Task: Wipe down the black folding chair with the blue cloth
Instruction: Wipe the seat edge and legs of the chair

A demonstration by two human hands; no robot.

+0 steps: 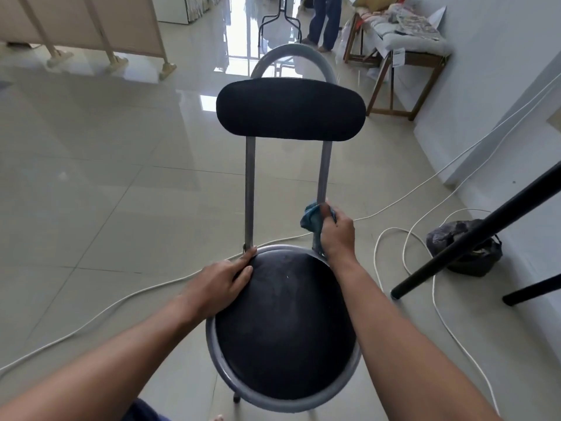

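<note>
Head view: black folding chair (285, 326) stands centre frame on tiled floor (106, 177), round seat nearest, backrest above. Blue cloth (314, 219) bunched against right grey upright; right hand (337, 232) grips it, fingers curled round cloth and tube. Left hand (223, 284) holds seat rim at left, fingers wrapped over edge. White cord (391, 238) trails across floor, right. Black bag (464, 247) at right edge.

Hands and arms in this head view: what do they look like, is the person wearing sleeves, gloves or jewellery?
Both forearms are bare up to the frame edge: no sleeves show. The left hand and right hand wear no gloves, and no rings, watch or bracelet can be seen. The fingernails look short and unpainted.
</note>
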